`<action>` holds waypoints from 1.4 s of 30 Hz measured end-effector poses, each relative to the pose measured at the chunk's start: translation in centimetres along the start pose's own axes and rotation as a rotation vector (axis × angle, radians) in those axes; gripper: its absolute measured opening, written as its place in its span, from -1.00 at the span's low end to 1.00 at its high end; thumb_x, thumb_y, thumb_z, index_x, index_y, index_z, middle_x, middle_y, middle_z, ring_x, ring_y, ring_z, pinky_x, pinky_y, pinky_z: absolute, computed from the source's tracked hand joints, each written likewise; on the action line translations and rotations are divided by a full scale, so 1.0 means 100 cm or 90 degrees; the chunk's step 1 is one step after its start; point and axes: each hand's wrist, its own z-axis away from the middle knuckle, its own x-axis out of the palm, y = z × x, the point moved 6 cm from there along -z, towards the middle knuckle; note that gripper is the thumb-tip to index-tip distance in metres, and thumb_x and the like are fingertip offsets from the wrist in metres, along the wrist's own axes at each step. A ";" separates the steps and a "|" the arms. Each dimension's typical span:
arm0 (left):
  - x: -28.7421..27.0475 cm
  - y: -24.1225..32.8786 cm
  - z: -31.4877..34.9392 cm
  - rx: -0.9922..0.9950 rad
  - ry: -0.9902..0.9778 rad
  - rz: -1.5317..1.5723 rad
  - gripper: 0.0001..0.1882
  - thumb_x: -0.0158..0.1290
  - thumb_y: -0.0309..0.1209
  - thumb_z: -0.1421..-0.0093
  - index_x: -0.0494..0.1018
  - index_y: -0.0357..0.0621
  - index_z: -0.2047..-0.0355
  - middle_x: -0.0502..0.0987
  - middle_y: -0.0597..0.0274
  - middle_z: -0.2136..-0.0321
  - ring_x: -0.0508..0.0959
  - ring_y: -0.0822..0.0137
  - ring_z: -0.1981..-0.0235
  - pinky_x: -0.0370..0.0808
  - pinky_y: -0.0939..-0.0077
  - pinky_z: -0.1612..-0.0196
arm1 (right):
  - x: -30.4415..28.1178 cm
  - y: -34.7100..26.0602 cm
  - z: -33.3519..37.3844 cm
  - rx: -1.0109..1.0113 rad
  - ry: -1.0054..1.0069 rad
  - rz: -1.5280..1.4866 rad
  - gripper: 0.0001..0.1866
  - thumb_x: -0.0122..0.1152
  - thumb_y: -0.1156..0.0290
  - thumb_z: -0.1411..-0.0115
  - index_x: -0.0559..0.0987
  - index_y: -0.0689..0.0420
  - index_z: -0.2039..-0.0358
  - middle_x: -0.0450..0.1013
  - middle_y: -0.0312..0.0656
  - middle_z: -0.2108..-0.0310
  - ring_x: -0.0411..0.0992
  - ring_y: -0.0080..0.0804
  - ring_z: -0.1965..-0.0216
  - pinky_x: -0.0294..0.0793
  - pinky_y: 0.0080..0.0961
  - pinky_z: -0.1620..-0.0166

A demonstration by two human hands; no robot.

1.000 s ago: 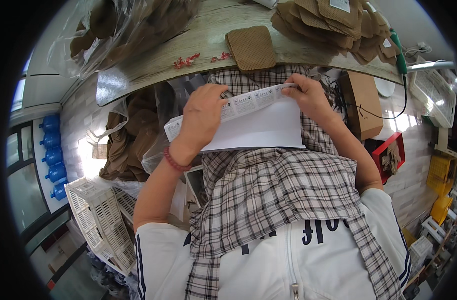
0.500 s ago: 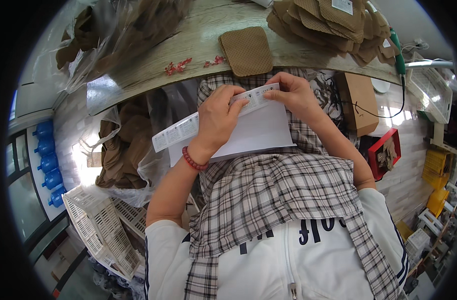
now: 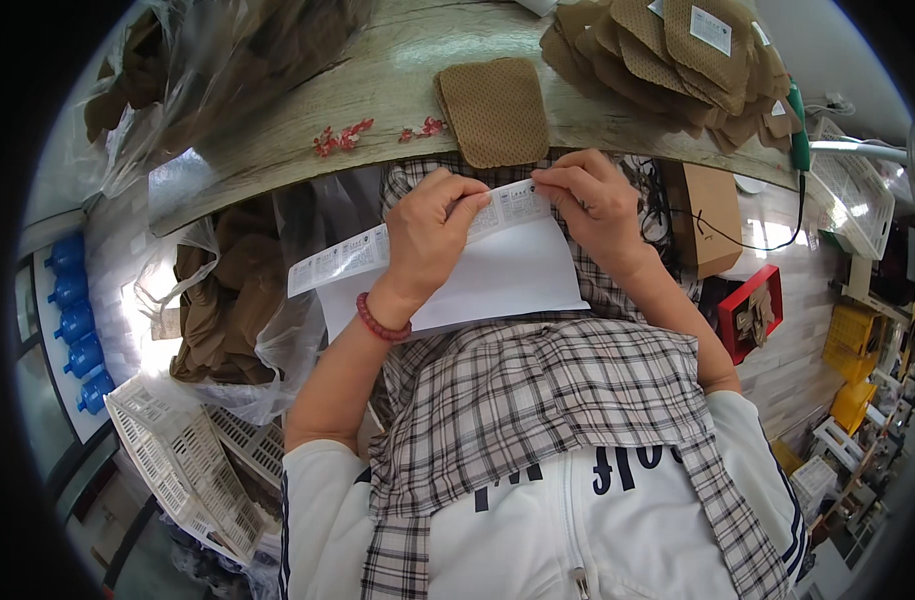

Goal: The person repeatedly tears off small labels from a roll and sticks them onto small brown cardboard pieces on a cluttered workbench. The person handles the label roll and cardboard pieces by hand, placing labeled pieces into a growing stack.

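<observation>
A long strip of white printed labels (image 3: 352,257) slants across my lap, over a plain white sheet (image 3: 507,265). My left hand (image 3: 429,225) is closed on the strip near its middle, thumb on top. At the strip's upper right end, my right hand (image 3: 595,205) pinches the edge between thumb and forefinger. Just beyond my hands, a small stack of brown mesh-textured fabric pieces (image 3: 493,112) lies at the table's near edge.
Brown pieces, some labelled, are heaped (image 3: 677,60) at the table's far right, beside a green-handled corded tool (image 3: 798,130). Red sprigs (image 3: 342,137) lie on the table (image 3: 407,65). A plastic bag of brown pieces (image 3: 232,300) stands lower left; a cardboard box (image 3: 710,220) and red bin (image 3: 749,312) stand right.
My right fingers have shifted to the strip's far right end, and their grip there looks tighter. My left hand keeps its hold. The whole view has shifted slightly.
</observation>
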 end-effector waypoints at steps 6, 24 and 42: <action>0.002 -0.006 -0.001 -0.023 -0.016 0.012 -0.90 0.17 -0.52 -0.20 0.59 -0.33 0.34 0.48 0.28 0.51 0.40 0.51 0.51 0.33 0.60 0.41 | 0.001 -0.005 0.004 -0.042 0.019 0.034 -0.82 0.42 0.52 0.01 0.70 0.09 0.33 0.52 -0.22 0.37 0.51 -0.30 0.42 0.51 -0.45 0.39; 0.010 -0.017 -0.001 -0.094 -0.052 0.056 -0.88 0.18 -0.49 -0.19 0.59 -0.34 0.36 0.52 0.32 0.48 0.44 0.55 0.44 0.37 0.62 0.34 | 0.004 -0.007 0.021 -0.122 0.068 0.049 -0.82 0.33 0.64 0.06 0.59 0.14 0.41 0.48 -0.21 0.37 0.46 -0.23 0.37 0.46 -0.38 0.35; 0.015 0.041 0.001 0.279 0.029 -0.242 -0.99 0.08 -0.57 -0.12 0.48 -0.24 0.42 0.49 -0.03 0.04 0.46 -0.04 -0.03 0.36 0.09 -0.12 | -0.006 0.031 -0.047 0.276 0.009 -0.476 -0.97 0.11 0.55 -0.35 0.46 0.20 0.22 0.40 -0.36 0.33 0.33 -0.67 0.30 0.36 -0.68 0.15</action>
